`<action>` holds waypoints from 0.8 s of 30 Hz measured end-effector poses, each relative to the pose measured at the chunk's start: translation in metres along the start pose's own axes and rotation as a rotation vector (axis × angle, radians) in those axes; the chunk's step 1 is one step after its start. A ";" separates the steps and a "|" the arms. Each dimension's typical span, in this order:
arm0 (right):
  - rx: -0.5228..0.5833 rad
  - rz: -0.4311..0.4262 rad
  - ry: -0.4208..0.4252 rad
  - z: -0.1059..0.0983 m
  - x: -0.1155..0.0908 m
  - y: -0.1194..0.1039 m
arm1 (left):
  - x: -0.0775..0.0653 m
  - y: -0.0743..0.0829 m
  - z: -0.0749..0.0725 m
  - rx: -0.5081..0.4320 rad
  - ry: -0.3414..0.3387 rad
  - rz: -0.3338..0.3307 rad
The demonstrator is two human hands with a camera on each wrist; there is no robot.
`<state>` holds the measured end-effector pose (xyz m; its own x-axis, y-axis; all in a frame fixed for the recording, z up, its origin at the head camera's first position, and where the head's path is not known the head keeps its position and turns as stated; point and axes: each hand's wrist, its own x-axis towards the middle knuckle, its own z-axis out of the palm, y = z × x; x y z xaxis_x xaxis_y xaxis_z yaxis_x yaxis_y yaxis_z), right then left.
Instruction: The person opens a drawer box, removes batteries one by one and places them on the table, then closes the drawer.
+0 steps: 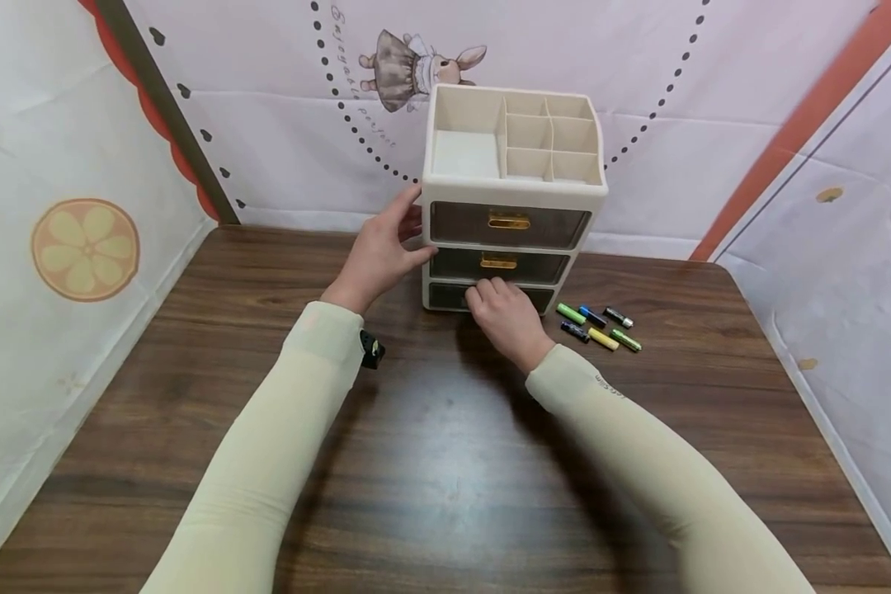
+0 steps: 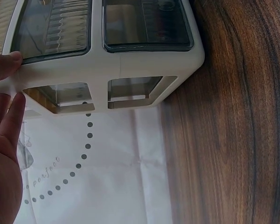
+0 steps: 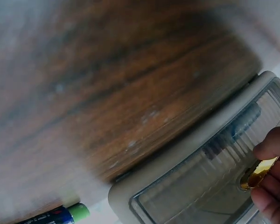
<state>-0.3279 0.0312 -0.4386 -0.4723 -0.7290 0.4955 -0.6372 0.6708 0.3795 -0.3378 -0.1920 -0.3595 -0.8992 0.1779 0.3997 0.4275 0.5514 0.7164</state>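
Observation:
A cream desktop drawer organizer [image 1: 516, 188] stands at the back of the table, with three dark see-through drawers and an open divided top. My left hand [image 1: 381, 250] rests on its left side, the thumb at the front edge and straight fingers along the side wall. Down at the bottom drawer [image 1: 445, 295], my right hand [image 1: 508, 322] has thumb and fingers around a gold drawer handle [image 3: 262, 172]. Through that drawer's front shows something bluish [image 3: 245, 122]. The bottom drawer looks closed, and the two upper gold handles [image 1: 508, 222] are untouched.
Several batteries in green, blue, black and yellow, among them a yellow battery [image 1: 603, 339], lie on the wooden table [image 1: 431, 462] right of the organizer. A printed cloth [image 1: 282, 157] hangs behind the table, with more cloth at both sides.

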 end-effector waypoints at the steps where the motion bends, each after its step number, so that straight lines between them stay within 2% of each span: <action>1: -0.002 0.000 -0.001 -0.001 -0.001 -0.001 | 0.000 0.000 0.001 -0.003 -0.004 -0.002; 11: -0.024 -0.011 -0.004 -0.017 -0.014 -0.014 | 0.000 0.003 0.003 -0.011 -0.010 -0.025; 24: 0.019 -0.074 0.017 -0.040 -0.032 -0.033 | -0.001 0.002 0.002 0.004 0.005 -0.034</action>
<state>-0.2674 0.0378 -0.4353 -0.4135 -0.7740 0.4796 -0.6813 0.6124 0.4009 -0.3361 -0.1891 -0.3593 -0.9126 0.1553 0.3781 0.3966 0.5605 0.7270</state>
